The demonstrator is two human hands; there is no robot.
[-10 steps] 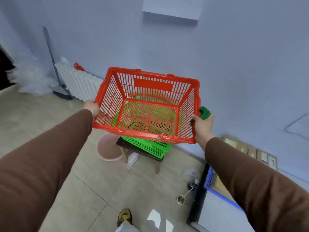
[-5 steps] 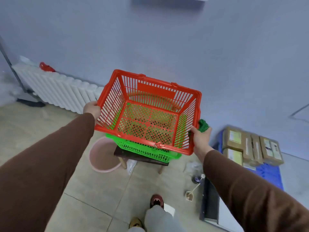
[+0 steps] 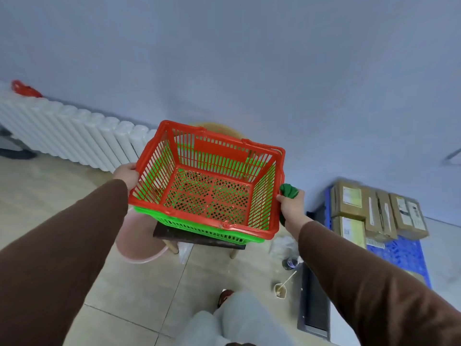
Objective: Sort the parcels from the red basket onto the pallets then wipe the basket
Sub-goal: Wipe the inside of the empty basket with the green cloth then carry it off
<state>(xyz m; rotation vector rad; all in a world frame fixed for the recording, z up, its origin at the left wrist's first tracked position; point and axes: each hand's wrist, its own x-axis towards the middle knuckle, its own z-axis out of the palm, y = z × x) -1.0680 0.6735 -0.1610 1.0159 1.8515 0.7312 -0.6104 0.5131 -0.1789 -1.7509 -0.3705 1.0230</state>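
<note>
Red basket [image 3: 207, 196] gripped at both sides, left hand [image 3: 126, 174] fingers curled on rim, right hand [image 3: 290, 204] pinching green cloth [image 3: 288, 191] too

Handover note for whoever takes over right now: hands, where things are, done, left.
Left hand grips the left rim of the red basket.
Right hand grips the right rim, with a green cloth bunched in the same hand.
Basket is empty, sitting in or just above a green basket on a low stool.
Parcels lie on the blue pallet at right.
Done: basket emptied. Whether it has been wiped cannot be told.
Left: probably let go, wipe if needed.
</note>
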